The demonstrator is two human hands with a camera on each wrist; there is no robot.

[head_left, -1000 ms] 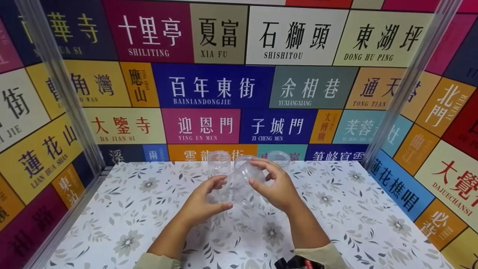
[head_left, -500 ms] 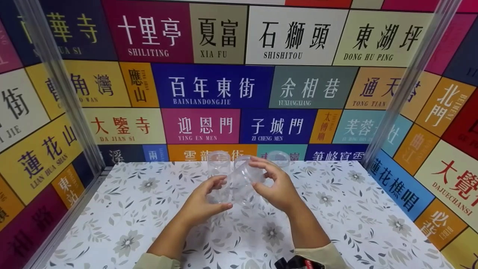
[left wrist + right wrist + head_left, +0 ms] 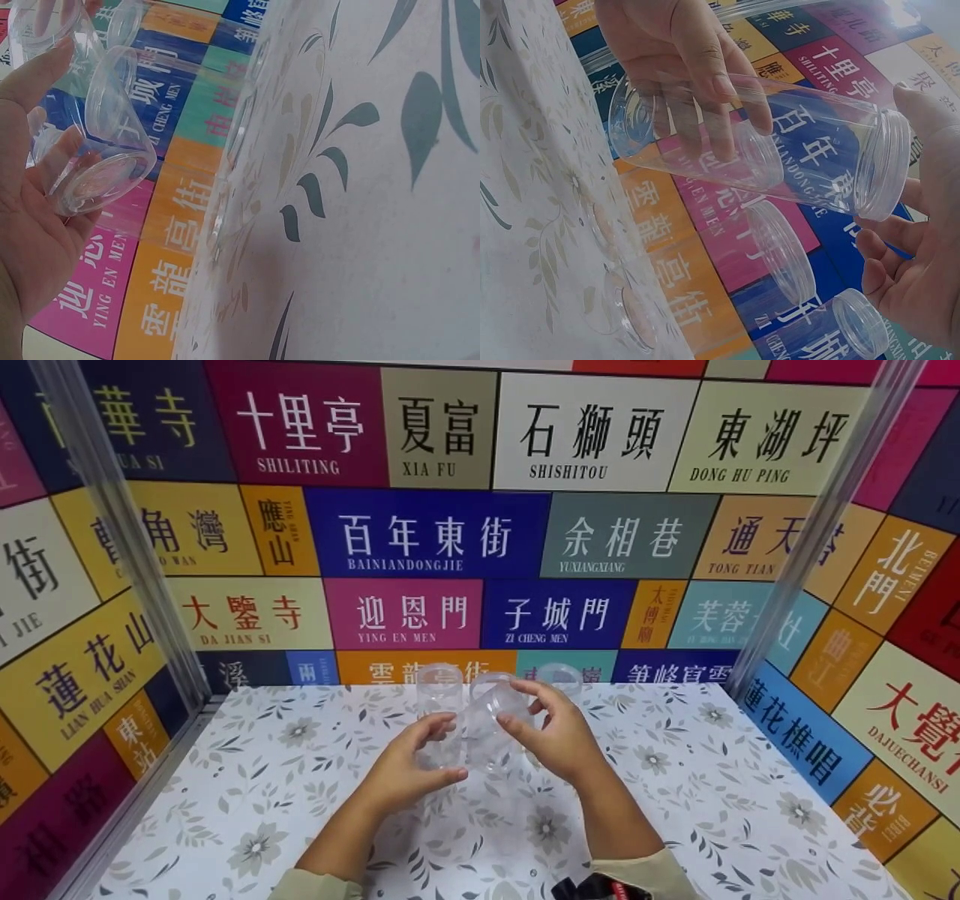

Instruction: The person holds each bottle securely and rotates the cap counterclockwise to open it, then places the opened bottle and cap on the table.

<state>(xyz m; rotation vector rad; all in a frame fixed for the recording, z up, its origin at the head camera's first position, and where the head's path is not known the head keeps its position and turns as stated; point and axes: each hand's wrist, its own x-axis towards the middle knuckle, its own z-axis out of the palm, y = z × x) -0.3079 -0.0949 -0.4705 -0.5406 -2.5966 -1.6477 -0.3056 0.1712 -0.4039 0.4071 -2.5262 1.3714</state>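
Note:
A clear plastic jar point(image 3: 491, 739) is held tilted between both hands above the table, its ridged top end point(image 3: 885, 166) leaning toward the right hand. Around the lower body, the left hand point(image 3: 405, 761) grips with thumb and fingers; in the left wrist view the left hand point(image 3: 34, 232) lies beside the jar's round base point(image 3: 105, 184). With thumb and fingertips the right hand point(image 3: 559, 735) pinches the ridged top. The right wrist view shows the left fingers through the clear wall, and the right hand point(image 3: 922, 262) at the top.
Behind the hands, more clear jars stand in a row at the table's back edge: a left one point(image 3: 440, 679), a middle one point(image 3: 491, 681) and a right one point(image 3: 562, 671). A flower-patterned cloth point(image 3: 259, 847) covers the table. Printed panels point(image 3: 427, 532) surround it.
The right hand's fingers and thumb have shifted slightly around the jar's top. The left hand, the tilted jar and the standing jars look the same.

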